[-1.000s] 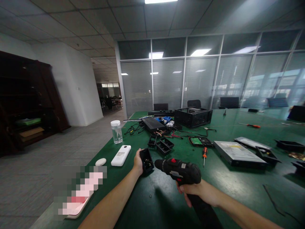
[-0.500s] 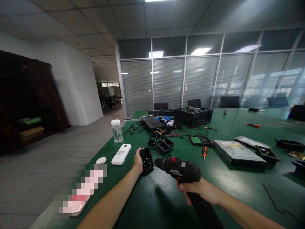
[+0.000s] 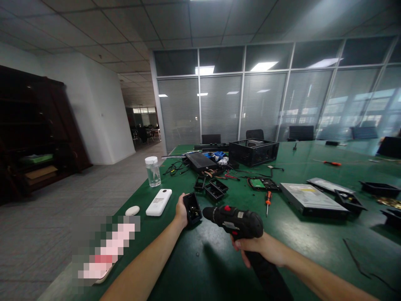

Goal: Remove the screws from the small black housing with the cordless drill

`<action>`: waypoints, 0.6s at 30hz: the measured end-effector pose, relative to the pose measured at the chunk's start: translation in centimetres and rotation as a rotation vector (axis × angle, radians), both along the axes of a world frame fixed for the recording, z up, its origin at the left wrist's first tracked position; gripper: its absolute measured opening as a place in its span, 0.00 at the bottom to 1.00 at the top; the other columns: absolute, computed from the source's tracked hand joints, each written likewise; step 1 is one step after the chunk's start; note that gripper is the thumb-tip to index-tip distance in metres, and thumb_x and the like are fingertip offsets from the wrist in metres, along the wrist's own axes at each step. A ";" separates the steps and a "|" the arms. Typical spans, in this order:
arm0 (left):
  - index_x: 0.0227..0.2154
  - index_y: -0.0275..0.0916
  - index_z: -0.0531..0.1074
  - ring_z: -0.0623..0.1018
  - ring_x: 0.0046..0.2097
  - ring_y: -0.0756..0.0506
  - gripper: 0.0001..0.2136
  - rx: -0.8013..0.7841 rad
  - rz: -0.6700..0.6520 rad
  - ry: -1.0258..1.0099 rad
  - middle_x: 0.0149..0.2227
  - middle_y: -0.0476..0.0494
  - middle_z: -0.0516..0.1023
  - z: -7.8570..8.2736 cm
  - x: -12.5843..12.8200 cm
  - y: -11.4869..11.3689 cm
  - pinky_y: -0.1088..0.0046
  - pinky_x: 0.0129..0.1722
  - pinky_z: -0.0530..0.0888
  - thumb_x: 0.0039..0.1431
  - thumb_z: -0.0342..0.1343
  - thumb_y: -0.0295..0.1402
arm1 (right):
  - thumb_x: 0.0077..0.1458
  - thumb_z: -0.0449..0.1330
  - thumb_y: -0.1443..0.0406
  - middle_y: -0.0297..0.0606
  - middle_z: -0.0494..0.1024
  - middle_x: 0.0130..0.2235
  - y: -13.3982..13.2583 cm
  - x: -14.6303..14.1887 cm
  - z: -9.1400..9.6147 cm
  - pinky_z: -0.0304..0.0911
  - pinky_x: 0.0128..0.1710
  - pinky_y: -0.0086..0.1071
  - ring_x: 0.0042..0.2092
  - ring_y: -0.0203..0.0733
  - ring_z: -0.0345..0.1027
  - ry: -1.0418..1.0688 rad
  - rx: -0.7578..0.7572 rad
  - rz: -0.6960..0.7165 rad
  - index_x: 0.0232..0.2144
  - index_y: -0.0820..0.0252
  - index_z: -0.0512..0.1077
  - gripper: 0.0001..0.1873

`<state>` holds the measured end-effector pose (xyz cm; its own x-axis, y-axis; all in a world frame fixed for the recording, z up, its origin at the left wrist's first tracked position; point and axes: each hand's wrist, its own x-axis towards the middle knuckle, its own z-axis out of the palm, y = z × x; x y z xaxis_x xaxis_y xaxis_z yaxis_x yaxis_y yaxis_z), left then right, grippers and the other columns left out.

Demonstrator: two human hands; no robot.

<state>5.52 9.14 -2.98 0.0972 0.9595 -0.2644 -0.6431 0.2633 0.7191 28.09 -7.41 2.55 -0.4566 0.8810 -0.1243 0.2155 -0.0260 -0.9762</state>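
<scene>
Power drill (image 3: 239, 218), clasped by right fingers (image 3: 246, 259): just right of black box (image 3: 189, 202) clasped by left fingers (image 3: 181, 205), long axis toward it.

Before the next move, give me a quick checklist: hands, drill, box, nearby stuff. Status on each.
1. Right hand wrapped around the drill handle: ok.
2. Left hand holding the open black box: ok, tilted, with small parts inside.
3. Drill nose clear of the box: cannot tell; it sits right by the box's edge in this view.
4. Bit fitted in the drill: cannot tell, too small and dark.
5. Nearer orange screwdriver apart from both hands: ok, lying on the table.
6. Lid on the clear jar: ok.
</scene>
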 end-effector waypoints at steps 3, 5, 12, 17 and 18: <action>0.29 0.38 0.70 0.74 0.22 0.42 0.17 0.005 -0.005 -0.002 0.20 0.45 0.71 0.0 0.0 0.0 0.64 0.23 0.71 0.53 0.49 0.48 | 0.47 0.59 0.57 0.30 0.72 0.17 -0.1 0.0 0.2 0.55 0.25 0.29 0.21 0.36 0.64 -0.012 0.007 0.004 0.31 0.61 0.66 0.13; 0.29 0.38 0.70 0.74 0.22 0.42 0.16 0.003 0.005 -0.001 0.20 0.46 0.71 0.0 0.0 0.1 0.64 0.24 0.72 0.53 0.49 0.47 | 0.47 0.59 0.57 0.29 0.71 0.17 0.0 0.0 0.3 0.55 0.25 0.29 0.21 0.36 0.64 -0.007 0.011 -0.001 0.30 0.61 0.66 0.13; 0.29 0.38 0.70 0.74 0.22 0.42 0.18 -0.017 -0.014 -0.025 0.21 0.45 0.72 -0.1 0.0 0.3 0.64 0.24 0.72 0.53 0.49 0.49 | 0.47 0.59 0.58 0.30 0.72 0.17 -0.2 -0.1 0.6 0.53 0.23 0.29 0.22 0.36 0.64 -0.022 0.011 0.003 0.30 0.62 0.66 0.13; 0.28 0.37 0.69 0.73 0.21 0.44 0.17 0.005 0.001 -0.023 0.20 0.46 0.71 -0.3 0.0 0.3 0.65 0.23 0.71 0.53 0.49 0.48 | 0.47 0.59 0.59 0.29 0.71 0.18 0.0 -0.1 0.3 0.54 0.23 0.29 0.20 0.35 0.64 0.008 0.004 0.012 0.30 0.61 0.65 0.12; 0.28 0.37 0.69 0.73 0.21 0.44 0.17 0.008 -0.003 -0.023 0.20 0.46 0.71 -0.3 0.0 0.3 0.65 0.24 0.71 0.53 0.49 0.48 | 0.47 0.59 0.59 0.29 0.71 0.19 0.1 -0.1 0.2 0.54 0.23 0.28 0.20 0.35 0.64 0.015 0.006 0.014 0.30 0.61 0.65 0.12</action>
